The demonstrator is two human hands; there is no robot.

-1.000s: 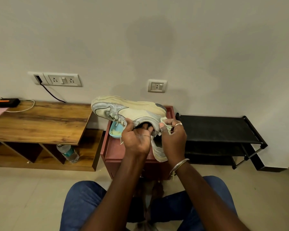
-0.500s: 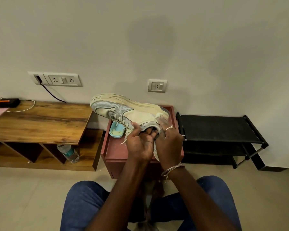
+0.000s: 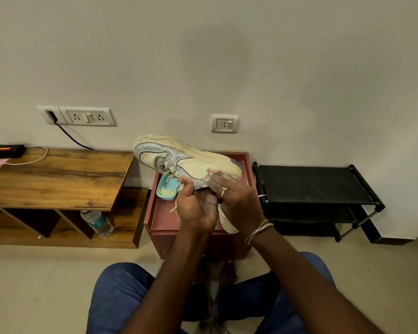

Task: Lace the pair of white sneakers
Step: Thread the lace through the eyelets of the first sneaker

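A worn white and grey sneaker [image 3: 179, 157] is held on its side above the red box [image 3: 164, 220], sole toward the wall, toe to the left. My left hand [image 3: 196, 208] is curled under the lacing area and pinches the pale lace [image 3: 176, 206], whose end hangs just left of the hand. My right hand [image 3: 237, 201], with a ring and bangles, lies over the heel side of the sneaker with fingers spread on its upper. The sneaker's tongue [image 3: 227, 222] hangs down between my hands. No other sneaker shows.
A light blue object [image 3: 167, 190] lies on the red box under the sneaker. A wooden bench [image 3: 56, 177] with a water bottle [image 3: 98, 222] beneath it stands left. A black shoe rack [image 3: 314, 189] stands right. My knees in blue jeans are below.
The sneaker has tipped more onto its side and shifted slightly left. My right hand moved from pinching at the collar to lying spread over the upper. My left hand stays on the lace.
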